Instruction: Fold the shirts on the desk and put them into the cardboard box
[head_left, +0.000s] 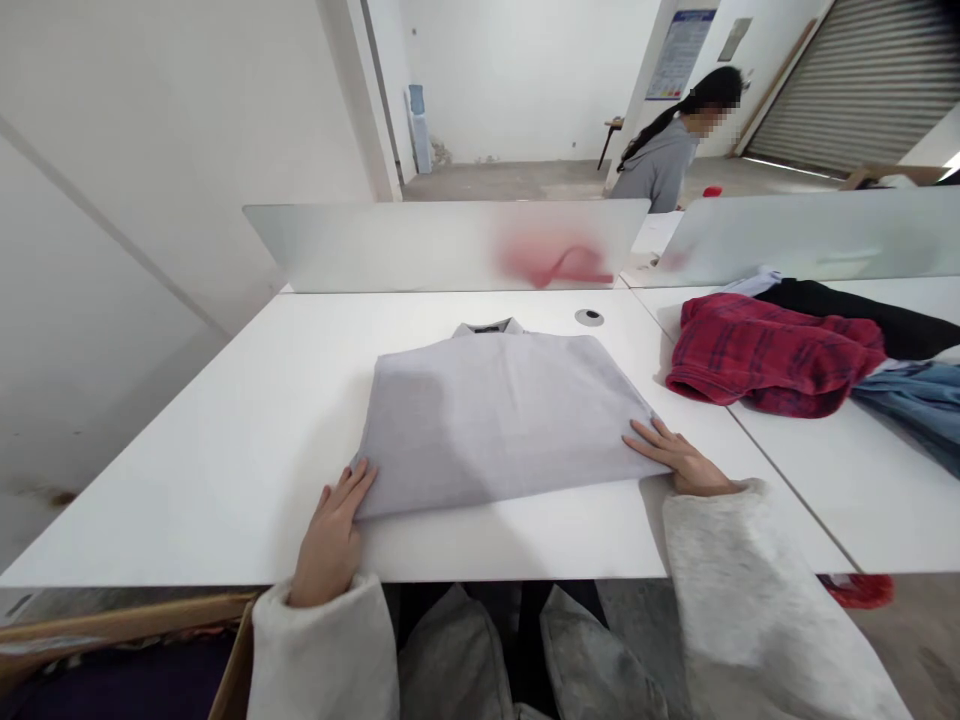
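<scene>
The pale-grey shirt [495, 425] lies neatly folded, collar [491, 328] showing; left hand [330, 540] and right hand [688, 464], outstretched, touch its near corners, grip unclear.

A folded grey shirt [510, 420] lies on a white table [217, 430], collar [491, 327] at twelve o'clock. The left hand [331, 535] touches it at eight o'clock, the right hand [681, 460] just past three; a red plaid garment [776, 352] lies toward half past two.

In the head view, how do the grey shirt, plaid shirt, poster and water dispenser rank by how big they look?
1. Grey shirt
2. Plaid shirt
3. Poster
4. Water dispenser

The last two stand farther off, so their real sizes are unsure.
</scene>
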